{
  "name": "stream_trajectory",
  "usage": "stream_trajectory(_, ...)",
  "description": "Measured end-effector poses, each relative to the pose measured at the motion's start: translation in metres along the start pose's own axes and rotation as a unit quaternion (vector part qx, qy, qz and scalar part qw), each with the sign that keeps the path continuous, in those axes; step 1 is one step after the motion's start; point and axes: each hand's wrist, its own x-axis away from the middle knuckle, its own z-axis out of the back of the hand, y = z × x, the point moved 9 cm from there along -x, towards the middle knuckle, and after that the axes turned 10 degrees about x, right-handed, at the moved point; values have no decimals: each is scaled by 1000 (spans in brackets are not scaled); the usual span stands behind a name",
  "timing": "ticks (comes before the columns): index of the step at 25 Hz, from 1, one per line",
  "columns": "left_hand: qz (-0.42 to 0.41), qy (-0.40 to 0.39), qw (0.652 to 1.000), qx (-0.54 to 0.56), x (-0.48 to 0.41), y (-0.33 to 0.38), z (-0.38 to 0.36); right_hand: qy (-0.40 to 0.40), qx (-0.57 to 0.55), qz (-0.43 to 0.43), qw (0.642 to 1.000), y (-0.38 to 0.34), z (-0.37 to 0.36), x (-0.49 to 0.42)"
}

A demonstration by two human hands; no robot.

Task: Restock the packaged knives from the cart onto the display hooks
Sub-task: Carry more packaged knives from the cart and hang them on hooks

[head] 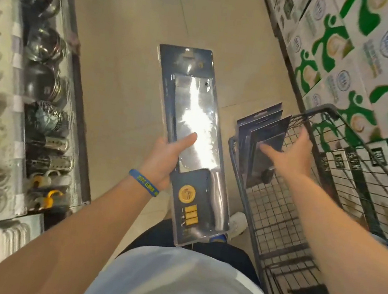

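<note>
My left hand (166, 160) grips a packed knife (193, 121) at mid-frame, thumb across the clear front and fingers curled behind its left edge. The pack's long axis runs from about 6 o'clock up to 11 o'clock. The handle end is near my body, and the hang hole (189, 56) is at the far end, pointing away from me.

My right hand (288, 153) is out at 2 o'clock, inside the cart (320, 110). Its fingers are spread and straight around the nearest of the packs (258, 129), which stand on end against the cart's far wall. The thumb lies on the near face and the fingers reach over the top edge. I cannot tell whether it has any real hold yet.

The shelf (42, 102) runs along my left, from 7 to 11 o'clock, full of blurred metalware. I cannot pick out the hooks there.

The held pack is nearer the shelf than anything in the cart, and it sits in the hand on that side. I judge the next move is for the left hand: swing the hole end round toward 9 o'clock to meet a hook.
</note>
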Motion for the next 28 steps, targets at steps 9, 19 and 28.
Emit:
stream_trajectory(9,-26,5,999,-39,-11,1,35,-45,53,58,996,13,-50,-47)
stream_trajectory(19,-19,-20,999,-29,-14,-7,24,-138,77,15,987,75,-83,-25)
stream_trajectory(28,-119,-20,988,-101,8,8,26,-77,59,88,991,70,-61,16)
